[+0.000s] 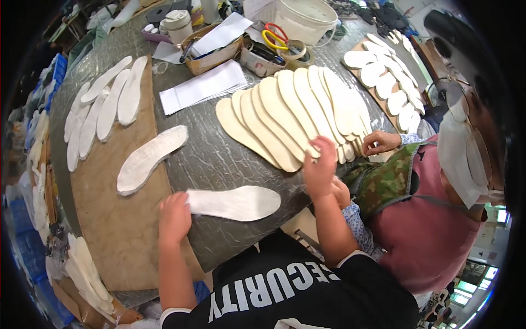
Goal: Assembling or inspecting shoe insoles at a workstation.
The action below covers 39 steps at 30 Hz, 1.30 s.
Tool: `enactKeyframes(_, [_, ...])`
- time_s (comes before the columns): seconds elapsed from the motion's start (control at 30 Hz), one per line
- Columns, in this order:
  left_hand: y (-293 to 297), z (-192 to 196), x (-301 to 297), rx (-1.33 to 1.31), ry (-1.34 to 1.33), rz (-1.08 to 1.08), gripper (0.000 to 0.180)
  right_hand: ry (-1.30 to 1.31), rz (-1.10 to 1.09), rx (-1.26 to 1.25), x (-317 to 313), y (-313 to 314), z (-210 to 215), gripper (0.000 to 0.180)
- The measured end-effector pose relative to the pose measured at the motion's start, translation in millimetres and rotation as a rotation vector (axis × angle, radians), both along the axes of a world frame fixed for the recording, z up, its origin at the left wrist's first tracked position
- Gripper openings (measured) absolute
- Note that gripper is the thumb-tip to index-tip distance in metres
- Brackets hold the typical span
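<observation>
Head view: a dark, shiny table (203, 148) is spread across the middle. Between three and four o'clock the near side is taken up by a co-worker (433, 236) in pink, one of whose hands (382, 143) is placed beside a fan of cream insoles (285, 104), laid overlapping at one o'clock. From seven to ten o'clock the table is covered by a brown board (120, 236); on its upper part a group of white insoles (107, 112) is set out. A white bucket (304, 24) is stood past twelve, and a stack of paper (205, 88) is left at eleven. At seven o'clock a white insole (235, 203) is stretched over the dark table, its narrow end gripped in the bent fingers of the left hand (175, 216), at eight. A loose insole (150, 159) is laid at nine, partly on the board. The right hand (320, 164), blurred, is raised at three o'clock near the cream fan, fingers partly curled; whether anything is pinched there cannot be told. Yellow-and-red scissors (275, 37) are kept at twelve, just beside a tape roll (296, 50).
</observation>
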<state>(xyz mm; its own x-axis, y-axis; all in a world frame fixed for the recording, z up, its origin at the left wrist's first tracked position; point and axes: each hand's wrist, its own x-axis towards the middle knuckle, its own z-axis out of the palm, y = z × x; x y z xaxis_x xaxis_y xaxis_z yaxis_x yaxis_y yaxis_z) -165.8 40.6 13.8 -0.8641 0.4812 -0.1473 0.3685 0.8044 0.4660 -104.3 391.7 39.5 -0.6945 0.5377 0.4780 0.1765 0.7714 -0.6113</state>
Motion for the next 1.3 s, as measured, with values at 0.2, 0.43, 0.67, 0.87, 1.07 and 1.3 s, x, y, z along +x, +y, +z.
enactKeyframes(0.2, [-6.9,18.9,16.5,0.002,0.007,0.303,0.013,0.016,-0.100,-0.126,0.9,43.5,9.7,0.024])
enactKeyframes(0.43, [2.5,47.5,35.7,0.161,0.109,0.281,0.008,0.110,0.129,-0.215,45.0,-13.2,-9.3,0.020])
enactKeyframes(0.67, [30.7,56.4,99.0,0.226,0.011,0.180,0.034,0.036,0.441,-0.222,104.2,-29.3,-8.0,0.012])
enactKeyframes(0.87, [51.4,55.5,125.9,0.301,-0.047,-0.006,0.040,0.034,0.431,-0.199,112.8,-18.8,-3.4,0.018])
enactKeyframes(1.07, [55.2,54.3,129.7,0.305,-0.047,-0.002,0.038,0.000,0.155,-0.099,104.5,29.5,-11.0,0.014])
enactKeyframes(1.3, [70.9,56.0,139.7,0.257,-0.054,-0.036,0.034,-0.509,-0.044,0.307,98.0,94.6,-42.8,0.023])
